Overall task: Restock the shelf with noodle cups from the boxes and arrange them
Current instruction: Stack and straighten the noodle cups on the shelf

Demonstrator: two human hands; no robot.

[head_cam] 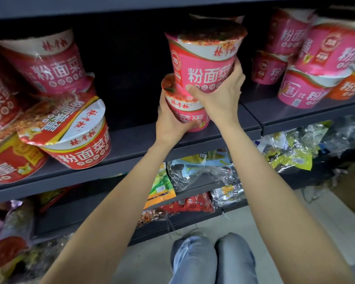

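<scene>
- Lower cup (190,114) is half hidden behind both hands.
- Left hand (170,121) cups it from below, fingertips unseen.
- Right hand (219,97) grips the upper cup (203,58), arm outstretched.

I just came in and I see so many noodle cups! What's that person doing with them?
A person is filling a shop shelf with noodle cups. The left hand holds a lower pink noodle cup, and the right hand grips an upper pink noodle cup sitting on top of it, in the gap in the middle of the shelf. Red noodle cups lean untidily at the left, and more pink cups are stacked at the right. Snack bags lie on the shelf below.
</scene>
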